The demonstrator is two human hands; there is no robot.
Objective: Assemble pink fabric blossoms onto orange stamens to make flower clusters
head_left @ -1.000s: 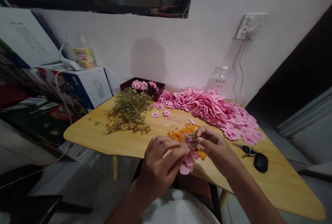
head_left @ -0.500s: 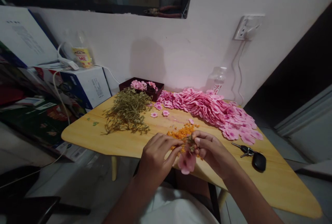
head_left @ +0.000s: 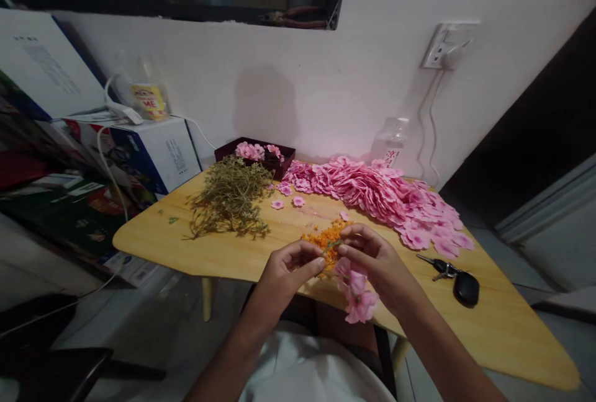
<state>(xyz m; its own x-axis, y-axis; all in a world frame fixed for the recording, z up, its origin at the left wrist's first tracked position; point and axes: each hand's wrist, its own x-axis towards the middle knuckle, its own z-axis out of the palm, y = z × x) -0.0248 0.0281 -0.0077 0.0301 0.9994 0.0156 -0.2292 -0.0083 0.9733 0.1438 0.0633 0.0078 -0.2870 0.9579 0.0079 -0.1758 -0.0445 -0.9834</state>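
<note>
Pink artificial flowers [head_left: 359, 301] hang below my hands over the table's near edge, on a thin green stem. My right hand [head_left: 382, 268] pinches that stem between thumb and fingers. Closed in a pinch, my left hand [head_left: 285, 270] grips the stem's other end, just to the left. Small orange beads or buds [head_left: 322, 238] lie loose on the table behind my fingers, partly hidden by them. A long heap of flat pink blossoms [head_left: 372, 194] spreads along the back right. Farther left lies a tangled bunch of green-brown stems [head_left: 233, 194].
On the wooden table [head_left: 158, 237], a dark tray [head_left: 285, 166] with pink flowers stands at the back. Keys with a black fob [head_left: 465, 289] lie on the right. Behind the blossoms stands a clear bottle [head_left: 397, 138]. Boxes [head_left: 174, 157] are stacked to the left.
The pink flowers have swung or turned to the right and more of them shows. The green stem between my fingers is now visible. My left fingers have shifted slightly.
</note>
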